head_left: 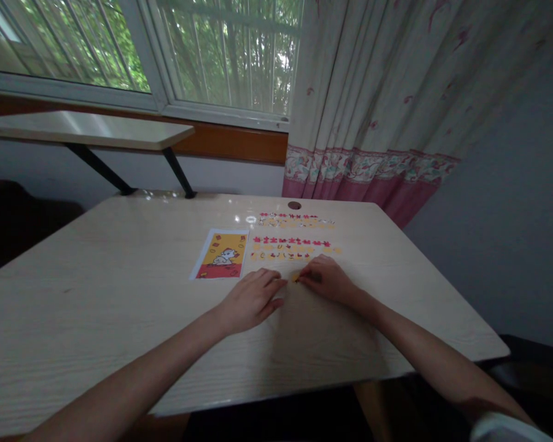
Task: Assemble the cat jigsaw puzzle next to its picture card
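My right hand (329,279) pinches a small yellow jigsaw piece (295,278) between thumb and fingertips, low over the tabletop or touching it. Just left of that piece is my left hand (253,299), its fingers stretched out and apart with nothing in them. Beyond both hands, red jigsaw pieces (291,241) and yellow jigsaw pieces (283,255) lie spread in rows. To the left of the rows a printed picture (222,256) lies flat, showing a white cartoon animal on yellow and red. The undersides of my right fingers are hidden.
All of this rests on a pale wood-grain table (110,294). At its far edge are a round cable hole (294,205) and a raised shelf (87,130) on black brackets. A patterned curtain (373,92) hangs behind, beside a barred window (225,55).
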